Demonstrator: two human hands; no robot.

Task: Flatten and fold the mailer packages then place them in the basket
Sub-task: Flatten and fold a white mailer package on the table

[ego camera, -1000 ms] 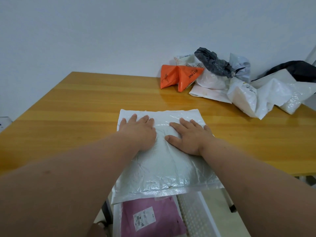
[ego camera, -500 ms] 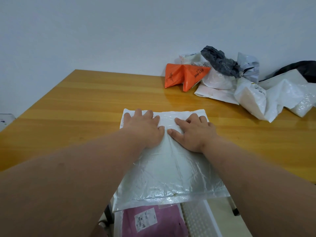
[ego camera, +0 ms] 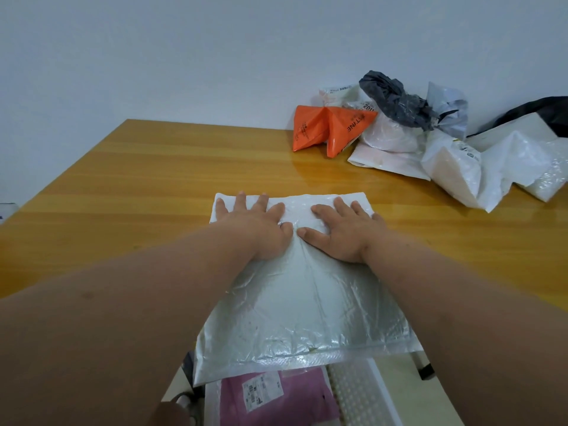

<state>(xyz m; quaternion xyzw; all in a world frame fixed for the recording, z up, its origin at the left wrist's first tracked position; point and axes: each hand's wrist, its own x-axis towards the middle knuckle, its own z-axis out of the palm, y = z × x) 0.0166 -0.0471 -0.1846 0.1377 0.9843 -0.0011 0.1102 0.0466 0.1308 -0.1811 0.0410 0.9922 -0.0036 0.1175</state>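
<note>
A white bubble mailer (ego camera: 302, 305) lies flat on the wooden table (ego camera: 147, 186), its near edge hanging over the table's front. My left hand (ego camera: 255, 224) presses flat on the mailer's far left part, fingers straight and spread. My right hand (ego camera: 342, 230) presses flat beside it on the far right part, and the two thumbs nearly meet at the middle. Below the table's front edge stands a white basket (ego camera: 359, 395) with a pink mailer (ego camera: 276, 401) lying inside it.
A heap of crumpled mailers sits at the table's back right: an orange one (ego camera: 329, 127), a dark grey one (ego camera: 396, 98), and several white ones (ego camera: 479, 167). A pale wall rises behind the table.
Both hands have slid away from me along the mailer, from its middle up to near its far edge, pressing it flatter. The view has shifted slightly left.
</note>
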